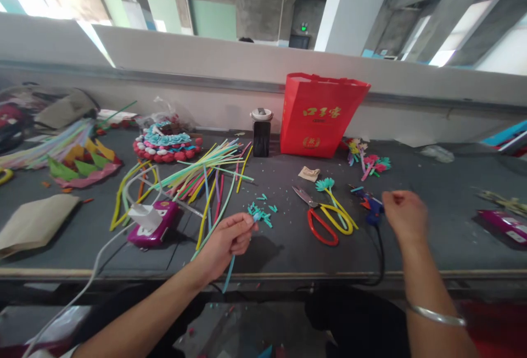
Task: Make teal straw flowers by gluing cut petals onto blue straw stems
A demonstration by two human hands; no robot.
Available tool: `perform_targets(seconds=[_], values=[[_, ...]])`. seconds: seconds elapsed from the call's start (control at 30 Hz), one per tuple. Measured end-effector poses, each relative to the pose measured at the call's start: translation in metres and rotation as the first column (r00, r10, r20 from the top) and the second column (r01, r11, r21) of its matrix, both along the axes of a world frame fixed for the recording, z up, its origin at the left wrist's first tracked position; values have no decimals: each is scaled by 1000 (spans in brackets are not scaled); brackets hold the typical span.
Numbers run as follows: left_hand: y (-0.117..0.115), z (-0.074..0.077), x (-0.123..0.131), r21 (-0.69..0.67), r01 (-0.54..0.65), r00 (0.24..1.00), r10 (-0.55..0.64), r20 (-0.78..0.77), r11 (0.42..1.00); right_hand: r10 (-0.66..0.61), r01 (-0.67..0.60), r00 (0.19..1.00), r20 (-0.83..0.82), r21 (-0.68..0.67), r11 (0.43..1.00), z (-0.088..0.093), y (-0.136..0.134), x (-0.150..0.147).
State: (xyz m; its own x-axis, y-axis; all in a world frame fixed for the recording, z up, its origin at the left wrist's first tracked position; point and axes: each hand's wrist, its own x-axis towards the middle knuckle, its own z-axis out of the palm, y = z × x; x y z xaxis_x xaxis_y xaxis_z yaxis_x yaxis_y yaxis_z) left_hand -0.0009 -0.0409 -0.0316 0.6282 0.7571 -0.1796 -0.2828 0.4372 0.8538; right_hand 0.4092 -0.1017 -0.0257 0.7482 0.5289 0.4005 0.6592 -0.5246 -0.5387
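My left hand (235,234) pinches a light-blue pipe cleaner (229,274), which hangs down past the table's front edge. Just beyond the fingertips lies a small heap of cut teal pieces (263,216). Off to the right, my right hand (403,212) is raised with curled fingers; what they hold, if anything, cannot be made out. Close by its left side is a blue hot glue gun (374,210) with a black cord. Between the hands rest scissors (323,228) with one red and one yellow handle, partly under a teal flower (326,184) on a stem.
Loose coloured pipe cleaners (206,174) spread left of centre, behind a purple power strip (154,229) with a white plug. A red bag (323,116) and a phone (261,138) stand at the back. Finished flowers (375,163) lie right, a second purple strip (504,227) farther right.
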Motion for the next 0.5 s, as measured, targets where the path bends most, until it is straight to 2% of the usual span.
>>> perform_targets(seconds=[0.1, 0.23, 0.5], values=[[1, -2, 0, -6, 2, 1000, -2, -25, 1000, -40, 25, 992, -118, -124, 992, -23, -12, 34], [2, -1, 4, -2, -1, 999, 1, -52, 1000, -20, -35, 963, -270, -196, 980, -45, -18, 40], [3, -1, 7, 1, 11, 997, -11, -82, 1000, 17, -72, 913, -407, -121, 990, -53, -23, 36]])
